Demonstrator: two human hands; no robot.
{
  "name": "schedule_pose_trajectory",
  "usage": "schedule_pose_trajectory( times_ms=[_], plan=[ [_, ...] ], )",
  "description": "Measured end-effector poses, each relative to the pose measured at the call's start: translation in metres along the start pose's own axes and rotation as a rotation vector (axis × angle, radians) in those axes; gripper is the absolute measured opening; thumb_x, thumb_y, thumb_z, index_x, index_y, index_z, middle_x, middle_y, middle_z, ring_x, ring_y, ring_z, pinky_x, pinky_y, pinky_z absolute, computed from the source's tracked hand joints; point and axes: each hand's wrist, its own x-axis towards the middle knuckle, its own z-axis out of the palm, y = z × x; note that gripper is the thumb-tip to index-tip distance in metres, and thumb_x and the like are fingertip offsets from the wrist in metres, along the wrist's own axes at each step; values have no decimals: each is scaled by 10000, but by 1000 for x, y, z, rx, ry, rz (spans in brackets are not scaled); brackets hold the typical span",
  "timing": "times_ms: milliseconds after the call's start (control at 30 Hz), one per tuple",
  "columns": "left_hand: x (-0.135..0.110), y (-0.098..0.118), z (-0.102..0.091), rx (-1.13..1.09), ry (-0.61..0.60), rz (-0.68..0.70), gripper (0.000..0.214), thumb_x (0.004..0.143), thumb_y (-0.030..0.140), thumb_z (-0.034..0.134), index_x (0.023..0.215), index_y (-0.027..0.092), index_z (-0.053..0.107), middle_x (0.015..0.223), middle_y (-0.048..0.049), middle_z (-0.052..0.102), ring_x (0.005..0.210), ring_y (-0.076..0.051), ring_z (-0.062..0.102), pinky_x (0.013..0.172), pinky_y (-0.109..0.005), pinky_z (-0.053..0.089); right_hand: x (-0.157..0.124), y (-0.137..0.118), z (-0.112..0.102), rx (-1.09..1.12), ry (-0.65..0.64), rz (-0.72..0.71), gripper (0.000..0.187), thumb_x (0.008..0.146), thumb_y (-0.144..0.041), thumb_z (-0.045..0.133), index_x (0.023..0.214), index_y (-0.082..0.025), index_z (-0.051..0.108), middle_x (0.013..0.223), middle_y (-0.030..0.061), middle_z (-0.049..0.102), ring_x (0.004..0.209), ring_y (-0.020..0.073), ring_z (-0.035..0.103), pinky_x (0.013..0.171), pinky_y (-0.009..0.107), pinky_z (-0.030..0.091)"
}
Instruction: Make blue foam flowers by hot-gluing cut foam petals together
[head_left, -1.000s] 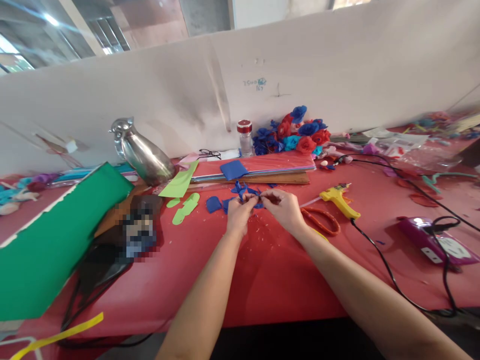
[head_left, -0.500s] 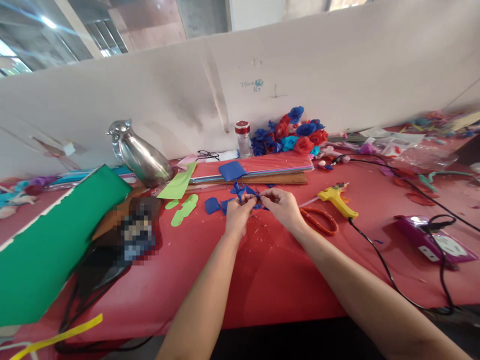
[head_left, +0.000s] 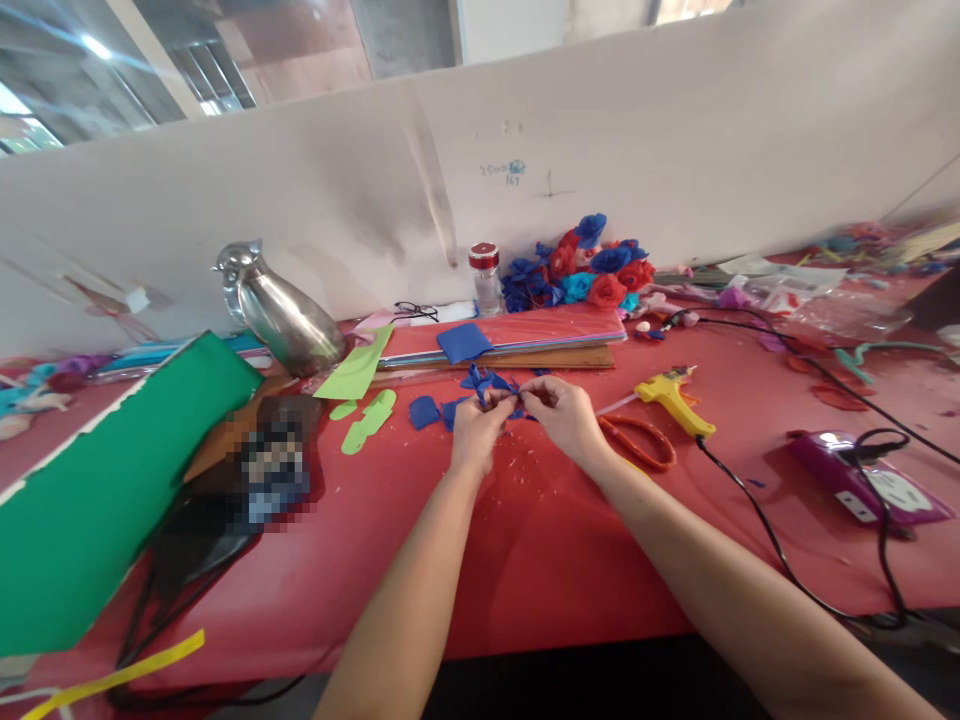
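Over the red tabletop point(head_left: 555, 540), my left hand point(head_left: 480, 425) and my right hand point(head_left: 561, 412) meet fingertip to fingertip. Both are closed in a pinch on a small piece of blue paper that the fingers mostly cover. Just behind and left of the fingers lie loose blue paper pieces point(head_left: 424, 411), some of them curled. Beside my right wrist rest orange-handled scissors point(head_left: 652, 455), their blades hidden by the hand. A yellow glue gun point(head_left: 675, 398) with a clear glue stick lies farther right.
Stacked paper sheets point(head_left: 540, 330) lie behind my hands, near a bunch of paper flowers point(head_left: 592, 270) and a red-capped jar point(head_left: 485, 280). Left are a metal jug point(head_left: 289, 310), green paper cut-outs point(head_left: 367, 420) and a green board point(head_left: 127, 490). A purple power strip point(head_left: 870, 480) trails cables at right.
Both hands stay pinched together in nearly the same spot. The fingers have shifted only slightly; the things around them have not moved.
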Motion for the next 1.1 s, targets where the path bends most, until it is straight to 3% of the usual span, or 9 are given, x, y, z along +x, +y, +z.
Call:
schedule_pose_trajectory(
  times_ms=[300, 433, 600, 900, 967, 1100],
  plan=[
    [2, 0, -1, -24, 1, -16, 200, 569, 295, 724, 648, 134, 636, 419, 79, 389, 399, -35, 263, 439, -210, 153, 2, -3, 0, 208, -40, 72, 171, 676, -339, 599, 748, -190, 639, 724, 24, 710, 699, 167, 678, 712, 295, 546],
    [2, 0, -1, -21, 0, -23, 187, 568, 272, 714, 660, 132, 631, 424, 81, 398, 391, -30, 256, 436, -208, 144, 2, -5, -3, 177, -74, 69, 228, 621, -322, 628, 791, -176, 671, 752, 26, 719, 694, 162, 669, 706, 295, 530],
    [1, 1, 0, -6, 15, 0, 153, 584, 249, 704, 645, 138, 618, 427, 75, 422, 391, -33, 278, 433, -207, 169, 3, -7, -4, 123, 20, 101, 192, 629, -341, 594, 727, -187, 652, 644, 4, 678, 609, 151, 627, 618, 273, 487],
    [16, 3, -16, -147, 333, 31, 189, 597, 235, 622, 578, 178, 442, 533, 32, 571, 357, -15, 278, 405, -206, 153, 21, -6, -29, 306, 340, 214, 117, 647, -331, 537, 702, -230, 513, 562, -17, 605, 528, 142, 597, 466, 234, 405],
    [18, 2, -18, -160, 354, 53, 181, 591, 228, 611, 577, 180, 437, 534, 38, 564, 353, -12, 281, 400, -205, 155, 22, -3, -30, 277, 306, 237, 88, 646, -297, 539, 698, -228, 522, 528, -31, 589, 495, 136, 578, 449, 229, 387],
    [16, 3, -17, -174, 285, 69, 174, 572, 225, 610, 567, 175, 443, 553, 31, 576, 348, -7, 285, 392, -205, 140, 18, 2, -22, 88, -26, 256, 27, 642, -224, 566, 668, -218, 566, 441, -57, 551, 447, 129, 548, 470, 229, 396]
  ],
)
